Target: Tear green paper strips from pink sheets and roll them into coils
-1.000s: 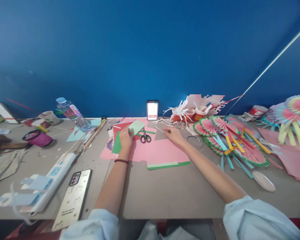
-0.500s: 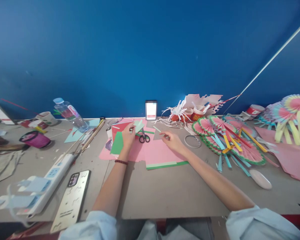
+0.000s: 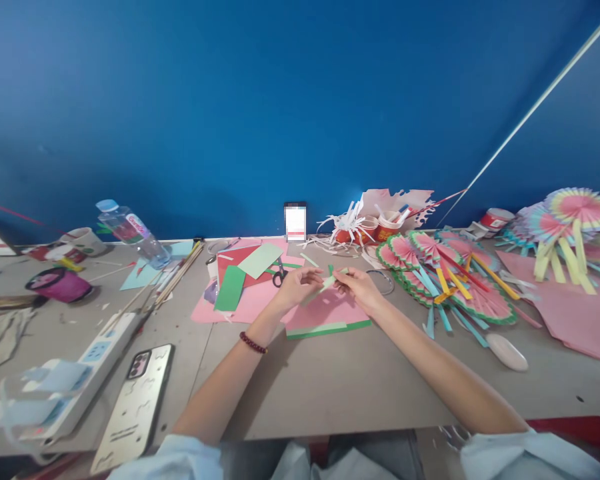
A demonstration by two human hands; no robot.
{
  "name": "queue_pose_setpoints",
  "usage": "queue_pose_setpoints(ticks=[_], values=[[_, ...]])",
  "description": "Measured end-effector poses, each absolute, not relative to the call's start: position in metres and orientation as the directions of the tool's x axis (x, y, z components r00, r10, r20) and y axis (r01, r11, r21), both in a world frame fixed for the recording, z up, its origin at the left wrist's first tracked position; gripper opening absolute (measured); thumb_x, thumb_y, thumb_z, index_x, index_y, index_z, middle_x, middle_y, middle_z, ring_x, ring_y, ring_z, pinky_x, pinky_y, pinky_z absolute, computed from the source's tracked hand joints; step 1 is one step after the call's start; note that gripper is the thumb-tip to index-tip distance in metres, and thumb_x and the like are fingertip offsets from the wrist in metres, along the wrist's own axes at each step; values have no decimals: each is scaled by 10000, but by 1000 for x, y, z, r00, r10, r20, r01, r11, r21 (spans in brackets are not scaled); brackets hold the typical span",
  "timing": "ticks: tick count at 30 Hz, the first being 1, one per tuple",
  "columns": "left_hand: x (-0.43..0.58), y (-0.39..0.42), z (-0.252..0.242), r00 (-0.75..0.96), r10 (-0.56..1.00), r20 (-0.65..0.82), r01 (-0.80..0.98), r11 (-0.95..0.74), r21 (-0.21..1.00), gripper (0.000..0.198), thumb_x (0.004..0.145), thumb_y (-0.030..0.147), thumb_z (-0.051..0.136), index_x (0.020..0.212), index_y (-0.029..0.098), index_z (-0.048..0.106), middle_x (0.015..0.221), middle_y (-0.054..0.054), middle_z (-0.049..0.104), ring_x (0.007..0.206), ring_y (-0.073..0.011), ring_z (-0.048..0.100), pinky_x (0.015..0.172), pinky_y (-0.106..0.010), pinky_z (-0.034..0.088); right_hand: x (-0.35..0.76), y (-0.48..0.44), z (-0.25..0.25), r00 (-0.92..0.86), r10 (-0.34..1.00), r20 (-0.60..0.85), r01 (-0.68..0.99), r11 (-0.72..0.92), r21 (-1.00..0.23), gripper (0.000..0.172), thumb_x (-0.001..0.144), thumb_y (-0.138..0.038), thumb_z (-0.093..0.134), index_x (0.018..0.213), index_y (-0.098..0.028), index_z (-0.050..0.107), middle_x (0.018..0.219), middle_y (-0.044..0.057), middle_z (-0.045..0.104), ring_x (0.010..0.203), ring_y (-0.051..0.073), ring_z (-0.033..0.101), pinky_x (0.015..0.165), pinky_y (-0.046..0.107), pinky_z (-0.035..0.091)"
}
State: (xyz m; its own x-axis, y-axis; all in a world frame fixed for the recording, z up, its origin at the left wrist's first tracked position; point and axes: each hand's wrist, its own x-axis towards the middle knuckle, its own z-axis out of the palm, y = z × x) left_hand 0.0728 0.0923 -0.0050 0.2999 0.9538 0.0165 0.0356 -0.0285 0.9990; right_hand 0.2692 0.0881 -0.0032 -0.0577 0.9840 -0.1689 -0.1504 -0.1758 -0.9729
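Over the pink paper (image 3: 325,308), my two hands meet at a narrow pale green paper strip (image 3: 327,283). My right hand (image 3: 359,289) pinches the strip's far end, and a small darker green piece shows by its fingertips. My left hand (image 3: 301,288) has its fingers curled, with thumb and fingertips at the other end of the same strip. Partly hidden behind the left hand lie black-handled scissors (image 3: 280,275). To the left are a pale green paper piece (image 3: 261,260), a dark green one (image 3: 230,289) and a red sheet (image 3: 235,259). Green-edged paper (image 3: 330,329) lies just below the hands.
A phone (image 3: 295,222) stands against the blue wall. Pleated paper fans (image 3: 445,267) and a tape ring (image 3: 386,281) lie to the right. On the left are a water bottle (image 3: 133,230), a power strip (image 3: 87,373) and another phone (image 3: 135,407).
My left hand has left the pale green paper, which now lies on the stack, and moved right to meet my right hand. My right hand has picked up a paper strip. The view has shifted slightly.
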Motion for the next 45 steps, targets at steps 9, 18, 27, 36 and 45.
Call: queue_pose_setpoints(ticks=[9, 18, 27, 36, 45], values=[[80, 42, -35, 405, 906, 121, 360, -280, 890, 275, 848, 156, 614, 1079, 206, 754, 994, -72, 780, 860, -197, 722, 795, -326, 580, 328, 31, -12, 125, 979, -163, 107, -176, -978, 440, 556, -589, 857, 742, -213, 726, 642, 68, 740, 499, 199, 624, 433, 302, 470], [99, 10, -54, 665, 680, 311, 612, -734, 294, 223, 939, 100, 525, 1059, 195, 688, 1006, -94, 727, 973, -247, 669, 847, -385, 536, 365, 14, -45, 325, 940, 105, 473, -65, -879, 325, 718, -593, 650, 800, -281, 691, 623, 52, 702, 569, 273, 672, 533, 388, 514], [99, 5, -51, 705, 669, 236, 673, -736, 76, 196, 970, 124, 502, 1016, 181, 684, 960, -105, 692, 926, -259, 633, 758, -386, 507, 369, 10, -64, 57, 846, 530, 915, 169, -368, 300, 903, -287, 474, 1077, -216, 708, 1015, 139, 742, 989, 324, 667, 878, 472, 523], [109, -8, -51, 707, 668, 233, 677, -734, 49, 163, 972, 139, 529, 1057, 136, 668, 1001, -107, 676, 952, -255, 614, 766, -378, 517, 343, -1, -60, -337, 787, 516, 804, 526, -278, 314, 978, -191, 486, 1095, -250, 771, 1109, 95, 762, 1048, 252, 702, 941, 415, 568], [110, -11, -44, 722, 671, 170, 678, -735, 23, 161, 999, 158, 501, 1013, 136, 661, 1004, -88, 660, 973, -236, 613, 791, -364, 518, 339, -5, -59, -451, 749, 485, 743, 617, -261, 381, 942, -94, 479, 1115, -240, 786, 1060, 105, 764, 995, 243, 715, 866, 403, 611]])
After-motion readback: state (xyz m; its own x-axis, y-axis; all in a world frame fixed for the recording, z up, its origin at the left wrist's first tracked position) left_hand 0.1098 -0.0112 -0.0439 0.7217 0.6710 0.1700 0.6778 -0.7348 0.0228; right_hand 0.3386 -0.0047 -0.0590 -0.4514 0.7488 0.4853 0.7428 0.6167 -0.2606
